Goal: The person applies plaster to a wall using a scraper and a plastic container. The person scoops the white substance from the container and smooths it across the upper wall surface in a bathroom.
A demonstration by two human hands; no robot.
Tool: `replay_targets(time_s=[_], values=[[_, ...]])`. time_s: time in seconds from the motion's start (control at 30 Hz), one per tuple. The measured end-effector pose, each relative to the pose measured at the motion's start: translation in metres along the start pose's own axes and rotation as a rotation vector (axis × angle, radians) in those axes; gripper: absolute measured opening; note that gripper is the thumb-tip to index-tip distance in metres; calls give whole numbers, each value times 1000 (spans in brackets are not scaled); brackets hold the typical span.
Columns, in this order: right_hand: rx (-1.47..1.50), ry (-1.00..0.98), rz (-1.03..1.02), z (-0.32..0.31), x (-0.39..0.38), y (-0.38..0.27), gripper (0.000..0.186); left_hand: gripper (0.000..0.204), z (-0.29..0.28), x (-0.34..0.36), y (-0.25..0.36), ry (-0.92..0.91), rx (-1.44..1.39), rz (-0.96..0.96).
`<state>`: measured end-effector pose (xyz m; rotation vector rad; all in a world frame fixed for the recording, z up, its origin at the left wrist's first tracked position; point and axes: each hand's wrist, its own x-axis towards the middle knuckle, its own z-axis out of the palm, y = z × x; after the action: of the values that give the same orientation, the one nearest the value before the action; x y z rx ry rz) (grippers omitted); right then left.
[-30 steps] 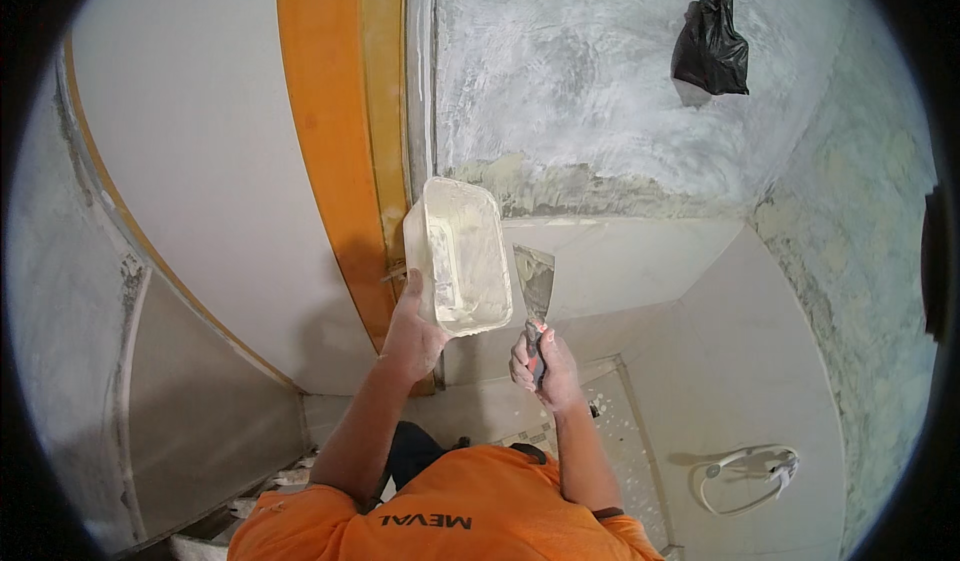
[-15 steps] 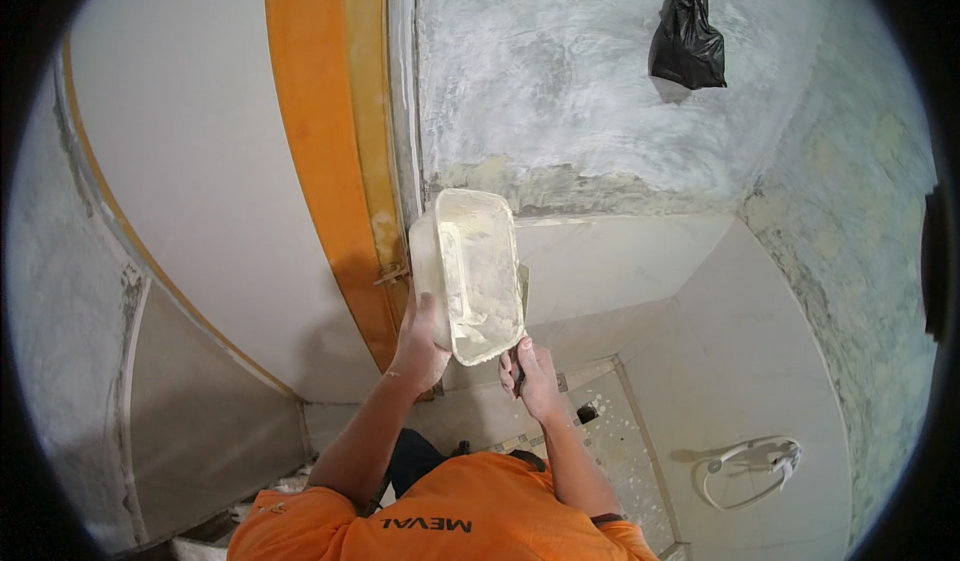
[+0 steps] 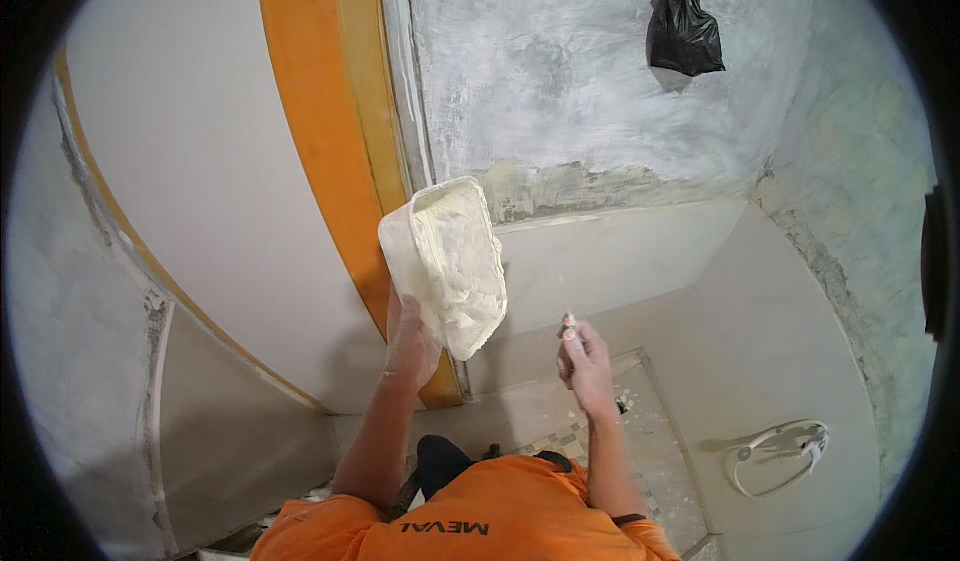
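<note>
My left hand (image 3: 412, 346) is closed on the lower left side of a whitish rectangular plastic tub (image 3: 400, 251). Cream-coloured filler (image 3: 462, 271) coats the tub's inside and rim, and the tub is tilted with its mouth toward the right. To the right of it, apart from the tub, my right hand (image 3: 590, 369) grips the handle of a putty knife (image 3: 570, 323) pointing up toward the wall. The blade hardly shows against the pale background; most of the handle is hidden in my fingers.
An orange door frame (image 3: 310, 131) runs beside the tub, with a pale panel at its left. Ahead is a grey plastered wall (image 3: 560, 71) with a black plastic bag (image 3: 686, 31) hanging on it. Lower right, a hand shower with hose (image 3: 775, 456) hangs on the tiled wall.
My right hand with the putty knife has moved right, away from the tub's lower edge. The tub has shifted slightly left and tilted more.
</note>
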<state>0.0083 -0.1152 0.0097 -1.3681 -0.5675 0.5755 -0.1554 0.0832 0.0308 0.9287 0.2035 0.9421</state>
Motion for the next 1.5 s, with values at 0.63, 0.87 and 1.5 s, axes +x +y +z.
replay_targets(time_s=[0.63,0.87,1.5], values=[[-165,-197,-114,12,-3,-18,26,70,-19,-10,0,32,-55,-143],[-431,101,-346,3,-8,-29,35,63,-15,3,-9,-49,374,107],[-989,-245,-722,25,-36,-59,54,58,-3,11,-2,30,-104,-251]])
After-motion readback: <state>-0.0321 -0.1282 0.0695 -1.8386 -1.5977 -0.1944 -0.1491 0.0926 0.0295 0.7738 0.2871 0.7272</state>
